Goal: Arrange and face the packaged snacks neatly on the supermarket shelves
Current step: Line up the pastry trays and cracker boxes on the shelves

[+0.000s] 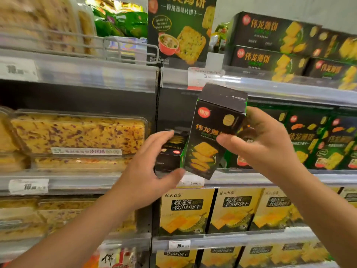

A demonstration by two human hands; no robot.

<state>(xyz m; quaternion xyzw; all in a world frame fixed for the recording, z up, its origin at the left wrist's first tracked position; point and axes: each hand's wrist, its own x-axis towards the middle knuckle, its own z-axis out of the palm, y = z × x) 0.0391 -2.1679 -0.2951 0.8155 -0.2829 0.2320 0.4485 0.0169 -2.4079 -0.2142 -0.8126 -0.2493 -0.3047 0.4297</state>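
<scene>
right hand [264, 138]: grips black cardboard cracker box [210, 136], thumb on front, box tilted, held in front of middle shelf edge [251, 179]
left hand [148, 171]: fingers spread wide, holding nothing, just beside box's lower left corner
behind: small black box [171, 155] lying flat on the shelf
below: yellow durian biscuit boxes [185, 211] upright in a row

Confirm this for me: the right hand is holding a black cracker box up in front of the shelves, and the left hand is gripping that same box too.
Not quite. The head view shows the right hand holding the black cracker box in front of the shelves, but the left hand is not gripping it: its fingers are spread open beside the box's lower left edge, closed on nothing.
</scene>
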